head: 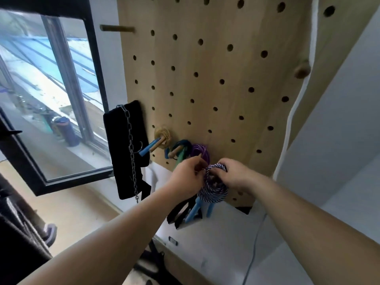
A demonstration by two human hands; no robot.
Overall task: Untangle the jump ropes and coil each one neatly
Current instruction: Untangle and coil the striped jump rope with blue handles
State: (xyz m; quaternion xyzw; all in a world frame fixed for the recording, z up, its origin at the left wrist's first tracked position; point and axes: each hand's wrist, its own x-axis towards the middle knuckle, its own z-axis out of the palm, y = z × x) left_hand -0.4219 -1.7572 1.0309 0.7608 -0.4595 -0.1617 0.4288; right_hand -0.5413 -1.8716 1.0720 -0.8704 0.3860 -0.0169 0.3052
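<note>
Head-worn wide view looks forward and down, close to the pegboard [216, 64].

Bright daylight comes in through the window [30, 68] on the left and lights the wooden pegboard [216, 64] softly, everything looks a bit fuzzy, the bottom left corner is dark, and the wide lens bends straight lines near the edges.
</note>
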